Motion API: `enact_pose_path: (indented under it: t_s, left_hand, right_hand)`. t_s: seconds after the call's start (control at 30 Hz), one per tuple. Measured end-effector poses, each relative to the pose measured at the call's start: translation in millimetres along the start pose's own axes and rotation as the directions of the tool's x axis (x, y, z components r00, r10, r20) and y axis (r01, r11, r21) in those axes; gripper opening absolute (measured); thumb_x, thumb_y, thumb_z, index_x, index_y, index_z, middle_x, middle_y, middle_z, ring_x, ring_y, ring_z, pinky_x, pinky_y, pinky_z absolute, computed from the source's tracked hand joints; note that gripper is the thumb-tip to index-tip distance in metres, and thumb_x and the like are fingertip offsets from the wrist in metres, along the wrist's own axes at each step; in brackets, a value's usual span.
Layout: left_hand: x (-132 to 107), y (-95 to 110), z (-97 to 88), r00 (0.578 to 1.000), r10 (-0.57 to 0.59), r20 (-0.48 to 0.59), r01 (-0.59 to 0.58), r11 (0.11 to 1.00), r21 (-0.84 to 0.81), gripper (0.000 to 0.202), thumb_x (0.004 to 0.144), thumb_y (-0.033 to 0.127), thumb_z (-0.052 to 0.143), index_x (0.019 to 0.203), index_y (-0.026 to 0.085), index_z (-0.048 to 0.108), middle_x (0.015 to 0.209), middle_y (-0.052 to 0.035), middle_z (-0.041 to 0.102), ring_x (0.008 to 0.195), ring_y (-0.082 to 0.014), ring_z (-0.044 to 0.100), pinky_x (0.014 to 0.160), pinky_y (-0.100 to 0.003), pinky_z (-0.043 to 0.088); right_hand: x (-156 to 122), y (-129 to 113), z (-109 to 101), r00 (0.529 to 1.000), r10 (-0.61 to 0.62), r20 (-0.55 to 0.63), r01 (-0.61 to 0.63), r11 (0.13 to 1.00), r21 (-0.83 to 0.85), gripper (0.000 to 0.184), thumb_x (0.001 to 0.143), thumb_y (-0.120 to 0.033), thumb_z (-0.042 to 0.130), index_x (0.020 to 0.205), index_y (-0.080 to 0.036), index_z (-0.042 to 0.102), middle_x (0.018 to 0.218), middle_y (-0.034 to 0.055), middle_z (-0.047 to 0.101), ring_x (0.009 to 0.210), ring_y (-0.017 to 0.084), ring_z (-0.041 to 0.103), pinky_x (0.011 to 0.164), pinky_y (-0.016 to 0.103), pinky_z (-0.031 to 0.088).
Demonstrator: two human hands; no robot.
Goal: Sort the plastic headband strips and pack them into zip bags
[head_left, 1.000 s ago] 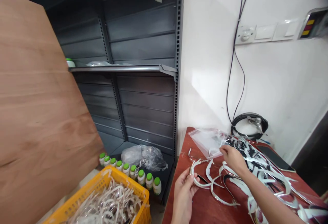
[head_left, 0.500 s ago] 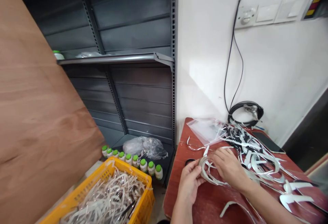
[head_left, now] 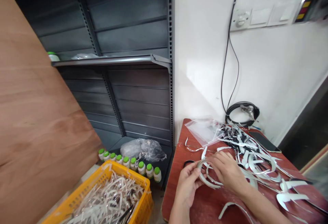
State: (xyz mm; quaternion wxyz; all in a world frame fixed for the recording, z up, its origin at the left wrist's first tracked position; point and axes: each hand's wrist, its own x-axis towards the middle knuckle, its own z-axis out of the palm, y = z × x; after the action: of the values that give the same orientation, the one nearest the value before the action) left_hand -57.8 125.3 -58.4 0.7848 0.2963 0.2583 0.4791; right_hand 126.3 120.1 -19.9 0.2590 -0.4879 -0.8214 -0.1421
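Note:
A pale, partly see-through coiled strip (head_left: 203, 179) is held over the red-brown table (head_left: 175, 179). My left hand (head_left: 188, 181) pinches its left side between thumb and fingers. Across the coil, my right hand (head_left: 225, 169) has its fingers bent and closed on the strip's upper right part; its thumb is mostly hidden. A curved white strip (head_left: 232, 204) lies on the table below my right hand. To the right, a tangle of white, clear and black strips (head_left: 244, 145) covers much of the tabletop. A dark ring-shaped piece (head_left: 188, 162) shows behind my left hand.
A yellow crate (head_left: 146, 196) full of loose strips stands left of the table. Several green-capped bottles (head_left: 141, 168) line the dark shelf (head_left: 112, 61) unit's base beside a clear plastic bundle (head_left: 143, 149). A phone (head_left: 265, 141) and plastic bag (head_left: 205, 131) lie at the table's back.
The view has shifted slightly, moving the scene a little left. My right hand's fingers have moved slightly on the coil; my left hand keeps its hold.

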Motion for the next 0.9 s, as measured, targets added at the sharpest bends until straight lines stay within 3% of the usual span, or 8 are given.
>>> enact_pose_path:
  t_s: [0.13,0.23,0.43,0.57,0.63,0.77,0.83,0.9]
  left_hand:
    - [4.6,10.3,-8.9,0.977,0.095,-0.189,-0.111,0.991,-0.075,0.040,0.067,0.028,0.075,0.103,0.014,0.066,0.085,-0.0098,0.069,0.076,-0.0165,0.065,0.072,-0.028,0.050]
    - [7.8,17.0,-14.9,0.939,0.160,-0.303,-0.200,0.974,-0.106,0.039,0.064,0.027,0.077,0.100,0.014,0.066,0.085,-0.0088,0.070,0.077,-0.0166,0.066,0.073,-0.028,0.050]
    - [11.0,13.4,-19.1,0.942,0.156,-0.296,-0.197,0.974,-0.113,0.039,0.067,0.026,0.075,0.102,0.013,0.064,0.087,-0.0103,0.070,0.079,-0.0180,0.067,0.075,-0.030,0.052]
    - [11.6,10.7,-20.3,0.949,0.147,-0.277,-0.186,0.975,-0.119,0.041,0.067,0.026,0.075,0.104,0.012,0.064,0.088,-0.0121,0.070,0.082,-0.0203,0.067,0.075,-0.031,0.052]
    - [11.3,11.2,-20.7,0.948,0.144,-0.284,-0.185,0.975,-0.122,0.042,0.066,0.026,0.076,0.104,0.012,0.064,0.088,-0.0121,0.071,0.081,-0.0204,0.067,0.074,-0.031,0.052]
    - [11.0,11.2,-19.8,0.954,0.128,-0.272,-0.167,0.978,-0.124,0.041,0.066,0.025,0.076,0.104,0.013,0.064,0.087,-0.0114,0.071,0.081,-0.0199,0.068,0.072,-0.029,0.052]
    - [11.2,9.7,-18.5,0.958,0.124,-0.259,-0.160,0.979,-0.124,0.040,0.067,0.025,0.075,0.104,0.013,0.064,0.087,-0.0114,0.071,0.081,-0.0198,0.067,0.073,-0.029,0.052]
    - [11.8,7.5,-17.2,0.960,0.123,-0.251,-0.159,0.979,-0.128,0.040,0.067,0.025,0.075,0.103,0.012,0.064,0.087,-0.0115,0.071,0.080,-0.0194,0.067,0.074,-0.030,0.052]
  right_hand:
    - [-15.9,26.8,3.0,0.977,0.200,-0.077,-0.200,0.980,0.006,0.020,0.093,-0.025,0.043,0.097,-0.020,0.062,0.090,0.0061,0.062,0.084,0.021,0.052,0.076,0.033,0.036]
    - [-22.8,29.7,7.7,0.967,0.238,0.091,-0.234,0.971,-0.045,0.019,0.090,-0.024,0.047,0.086,-0.023,0.065,0.083,0.0039,0.061,0.080,0.021,0.052,0.072,0.034,0.037]
    - [-20.9,10.1,22.7,0.947,0.260,0.190,-0.237,0.962,-0.134,0.017,0.082,-0.014,0.054,0.076,-0.024,0.067,0.087,0.0047,0.060,0.087,0.025,0.050,0.074,0.038,0.036]
    - [-22.3,21.0,25.4,0.931,0.315,0.184,-0.336,0.937,0.098,0.025,0.088,-0.024,0.046,0.073,-0.022,0.067,0.083,0.0053,0.062,0.083,0.023,0.052,0.077,0.038,0.038]
    - [-26.5,31.7,22.7,0.875,0.442,0.200,-0.484,0.817,0.313,0.025,0.087,-0.035,0.049,0.077,-0.021,0.067,0.084,0.0050,0.064,0.083,0.023,0.055,0.078,0.035,0.040]
    - [-40.8,49.4,12.4,0.649,0.689,0.323,-0.694,0.361,0.623,0.037,0.081,-0.053,0.051,0.086,-0.019,0.065,0.083,0.0032,0.064,0.077,0.020,0.058,0.068,0.027,0.043]
    - [-48.8,54.3,6.1,0.606,0.714,0.352,-0.711,0.286,0.643,0.040,0.079,-0.056,0.053,0.081,-0.017,0.063,0.073,0.0015,0.061,0.067,0.017,0.055,0.059,0.024,0.040]
    - [-55.2,57.3,-0.9,0.601,0.715,0.357,-0.725,0.300,0.621,0.039,0.076,-0.056,0.057,0.070,-0.017,0.059,0.063,-0.0005,0.055,0.058,0.013,0.048,0.053,0.022,0.036]
